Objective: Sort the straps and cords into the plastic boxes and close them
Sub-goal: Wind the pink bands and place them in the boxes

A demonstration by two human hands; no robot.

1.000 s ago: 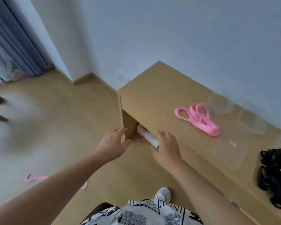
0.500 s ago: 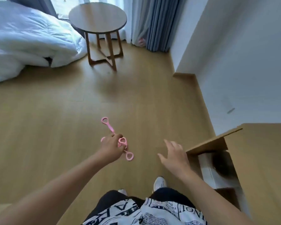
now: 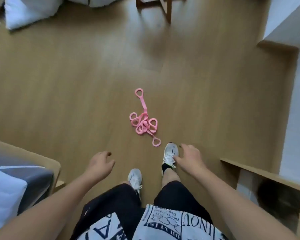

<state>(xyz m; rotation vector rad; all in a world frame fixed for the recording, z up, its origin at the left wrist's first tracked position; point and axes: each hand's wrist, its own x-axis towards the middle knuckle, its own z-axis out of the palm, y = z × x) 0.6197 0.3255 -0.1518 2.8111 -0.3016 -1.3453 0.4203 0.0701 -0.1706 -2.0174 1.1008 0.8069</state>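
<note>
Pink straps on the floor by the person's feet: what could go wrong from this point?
1. The pink straps lie in a loose tangle just ahead of the right shoe; a step forward might catch a loop.
2. Neither the left hand nor the right hand holds anything, so a one-handed grab may lift only part of the bundle.
3. No plastic box is in view, so the straps must be carried.
</note>
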